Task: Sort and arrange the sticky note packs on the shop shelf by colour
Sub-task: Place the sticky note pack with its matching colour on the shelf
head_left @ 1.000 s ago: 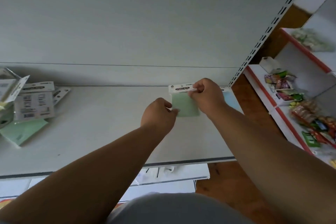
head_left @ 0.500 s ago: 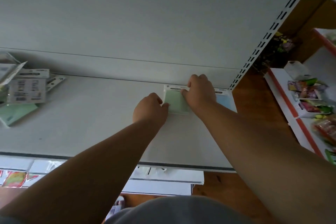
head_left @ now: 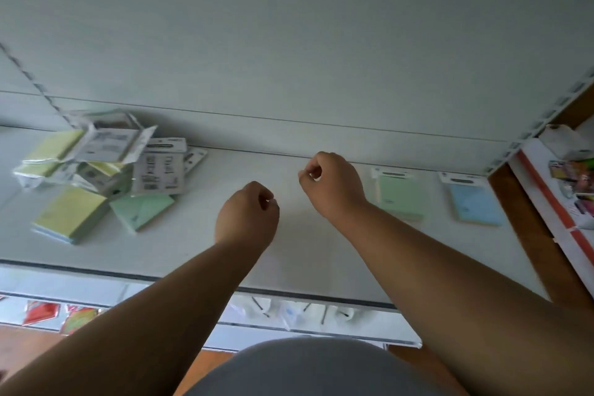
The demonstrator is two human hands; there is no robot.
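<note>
A white shop shelf (head_left: pixel 199 254) runs across the view under a pale back panel. At its right end a green sticky note pack (head_left: pixel 399 194) lies flat beside a blue pack (head_left: pixel 472 202), close but apart. A jumbled pile of packs (head_left: pixel 99 170), yellow and green, sits at the left. Both hands hover over the bare middle: the left hand (head_left: pixel 247 214) and right hand (head_left: pixel 332 185) each have fingers curled in, holding nothing.

Shelf (head_left: pixel 289 251) was off-white. Right end: one pale green pack (head_left: pixel 400 194), one light blue pack (head_left: pixel 472 206). Left pile (head_left: pixel 96 177): yellow and green packs, white cards printed black.
</note>
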